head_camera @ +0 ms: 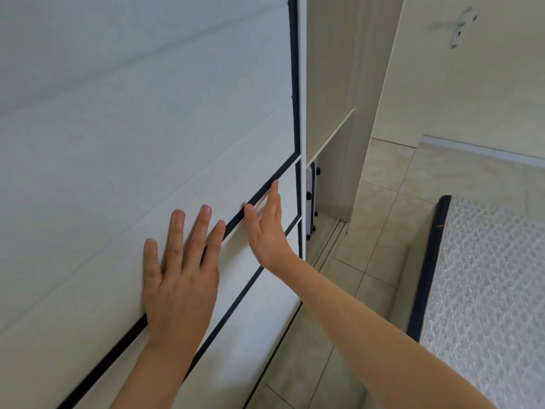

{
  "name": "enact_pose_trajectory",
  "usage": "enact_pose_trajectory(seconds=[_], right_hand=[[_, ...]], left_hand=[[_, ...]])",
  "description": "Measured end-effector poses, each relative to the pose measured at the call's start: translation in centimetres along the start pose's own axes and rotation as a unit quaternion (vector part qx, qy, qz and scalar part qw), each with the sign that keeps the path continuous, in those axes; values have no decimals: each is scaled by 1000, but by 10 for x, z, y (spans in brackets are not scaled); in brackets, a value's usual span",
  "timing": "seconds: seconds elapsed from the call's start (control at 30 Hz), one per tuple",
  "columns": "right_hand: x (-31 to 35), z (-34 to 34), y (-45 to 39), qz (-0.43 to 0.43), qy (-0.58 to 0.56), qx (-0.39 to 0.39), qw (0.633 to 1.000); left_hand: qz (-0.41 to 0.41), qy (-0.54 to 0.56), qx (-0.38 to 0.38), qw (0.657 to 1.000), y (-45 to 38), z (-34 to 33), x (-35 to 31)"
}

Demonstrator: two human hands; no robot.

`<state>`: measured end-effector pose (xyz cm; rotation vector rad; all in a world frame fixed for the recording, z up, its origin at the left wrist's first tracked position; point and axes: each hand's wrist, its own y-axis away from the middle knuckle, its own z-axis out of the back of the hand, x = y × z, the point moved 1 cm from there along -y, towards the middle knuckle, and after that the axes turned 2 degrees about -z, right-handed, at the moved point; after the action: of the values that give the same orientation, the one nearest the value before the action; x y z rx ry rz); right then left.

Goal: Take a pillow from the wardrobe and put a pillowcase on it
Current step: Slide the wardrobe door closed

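A wide white sliding door with dark trim fills most of the view and covers nearly all of the wardrobe; only a narrow strip of shelving shows at its right edge. No pillow can be seen in that gap. A mattress lies to the right on the tiled floor. The left hand lies flat against the door, fingers spread. The right hand is open too, its edge touching the door's dark trim, gripping nothing.

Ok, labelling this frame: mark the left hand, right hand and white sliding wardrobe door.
left hand (pixel 180 278): head view, back of hand.
right hand (pixel 269 231): head view, palm edge.
white sliding wardrobe door (pixel 132 128): head view, upper panel.
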<state>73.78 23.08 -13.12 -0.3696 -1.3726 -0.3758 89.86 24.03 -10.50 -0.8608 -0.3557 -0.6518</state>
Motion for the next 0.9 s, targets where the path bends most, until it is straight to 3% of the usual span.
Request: enact_pose_trajectory(seconds=[0.9], right_hand=[[-23, 97, -148, 4, -16, -99, 995]], left_hand=[[-38, 26, 5, 999, -149, -51, -100]])
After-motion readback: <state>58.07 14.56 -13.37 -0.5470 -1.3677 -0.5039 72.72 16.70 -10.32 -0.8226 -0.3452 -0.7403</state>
